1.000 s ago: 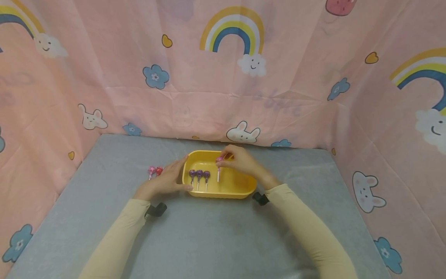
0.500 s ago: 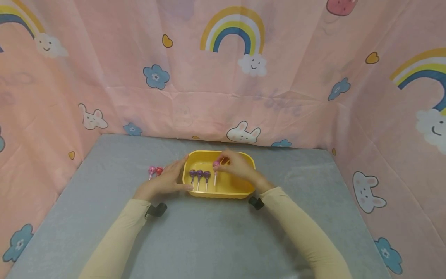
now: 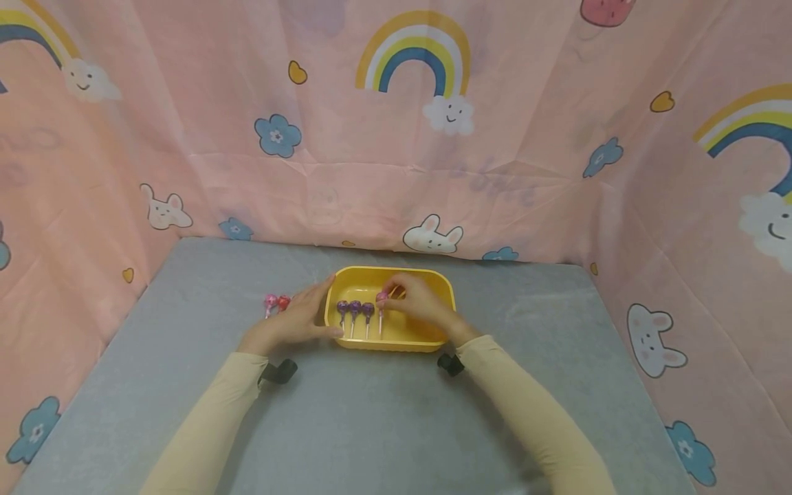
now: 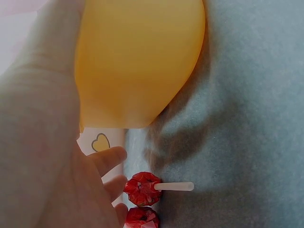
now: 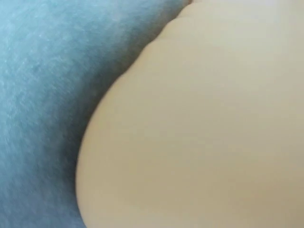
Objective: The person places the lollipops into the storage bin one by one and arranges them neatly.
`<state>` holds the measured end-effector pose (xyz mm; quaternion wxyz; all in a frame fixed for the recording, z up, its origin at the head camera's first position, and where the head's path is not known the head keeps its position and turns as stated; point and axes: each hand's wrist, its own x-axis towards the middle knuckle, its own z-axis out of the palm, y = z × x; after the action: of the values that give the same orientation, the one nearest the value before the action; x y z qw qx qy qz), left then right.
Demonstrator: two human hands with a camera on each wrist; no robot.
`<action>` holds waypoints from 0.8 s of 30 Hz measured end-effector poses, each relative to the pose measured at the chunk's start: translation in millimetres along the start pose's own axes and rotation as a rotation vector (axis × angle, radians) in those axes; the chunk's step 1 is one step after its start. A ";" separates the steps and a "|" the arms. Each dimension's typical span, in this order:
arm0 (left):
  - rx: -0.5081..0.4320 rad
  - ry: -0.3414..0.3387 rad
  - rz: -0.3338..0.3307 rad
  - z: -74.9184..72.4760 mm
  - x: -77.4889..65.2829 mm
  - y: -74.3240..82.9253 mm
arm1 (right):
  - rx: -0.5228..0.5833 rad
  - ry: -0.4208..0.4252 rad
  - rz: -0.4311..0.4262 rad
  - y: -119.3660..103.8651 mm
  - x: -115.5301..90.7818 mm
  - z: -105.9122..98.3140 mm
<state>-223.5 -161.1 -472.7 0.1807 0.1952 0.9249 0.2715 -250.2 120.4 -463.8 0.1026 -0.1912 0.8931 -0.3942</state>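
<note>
In the head view a yellow tray (image 3: 396,346) stands on the table with three purple-wrapped lollipops (image 3: 355,307) side by side in its left half. My right hand (image 3: 417,302) pinches a pink lollipop (image 3: 381,298) by its candy end, inside the tray just right of that row, its stick toward the near rim. Along the tray's left end lies my left hand (image 3: 297,320), fingers extended beside the wall and thumb at the near-left rim. The left wrist view has red-wrapped lollipops (image 4: 143,189) on the table close to those fingertips.
Left of my left hand, a pink lollipop (image 3: 270,302) and a red one (image 3: 283,302) lie on the grey tabletop (image 3: 383,426), partly hidden by the hand. A pink patterned curtain (image 3: 371,185) rises behind and at both sides. A sleeve (image 5: 199,123) fills most of the right wrist view.
My right hand has moved left and nearer with the pink lollipop, bringing it beside the purple row. My left hand and the tray have stayed in place.
</note>
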 end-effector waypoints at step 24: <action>-0.012 0.003 0.007 -0.6 -1.1 2.3 | 0.013 -0.027 0.125 13.6 0.5 15.3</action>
<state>-222.2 -160.1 -470.7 0.1796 0.1967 0.9229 0.2779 -249.1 118.4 -484.2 0.1401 -0.1398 0.8992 -0.3903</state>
